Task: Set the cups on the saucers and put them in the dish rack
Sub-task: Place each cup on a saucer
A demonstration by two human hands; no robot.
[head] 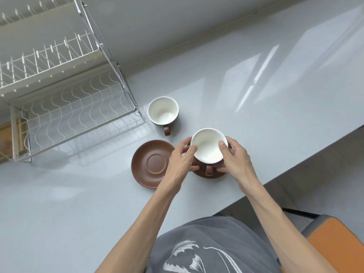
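The left hand (182, 154) and right hand (234, 156) close from either side on a cup (209, 145) seated on its saucer (201, 173), thumbs at the rim, fingers curled toward the saucer's edge; whether the pair is off the counter (78, 194) I cannot tell. To lift well, I'd keep the saucer level so the cup cannot slide, handle toward the body. The bare saucer (153, 163) lies just left, the second cup (163, 112) beyond, the rack (74, 107) far left.

Glossy countertop (236, 95), matt saucer (145, 166), wire rack (78, 111)
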